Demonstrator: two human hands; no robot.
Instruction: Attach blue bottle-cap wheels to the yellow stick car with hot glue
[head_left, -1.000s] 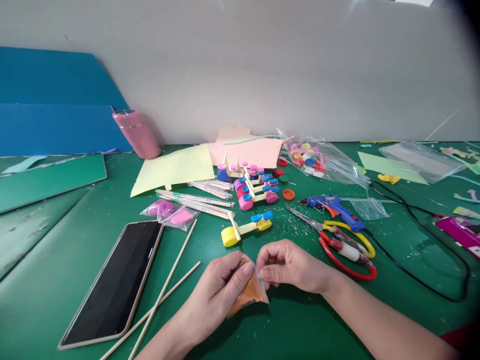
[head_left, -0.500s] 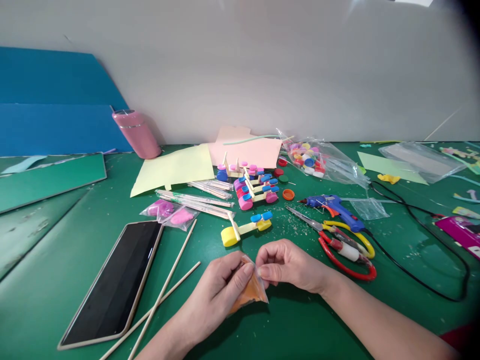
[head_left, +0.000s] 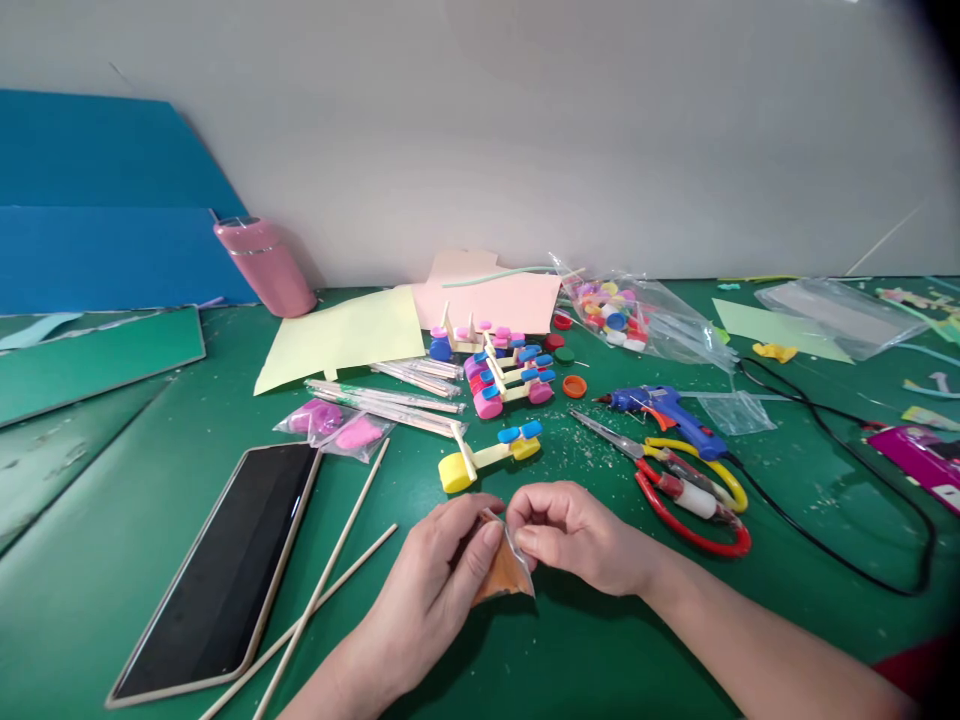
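The small bag of orange stuff is low in the middle of the frame, above the green tabletop; the left hand has the bag's left side pinned between its thumb and bent fingers; the right hand has its thumb and first finger close together, seeming to pinch the bag's upper right edge, with its other fingers curled in. The left hand does best to hold steady without a hard squeeze; the right hand does best with a light pinch and tiny moves, since thin plastic may rip; both should stay low and clear of the yellow toy piece just above them in the frame, which could get bumped.
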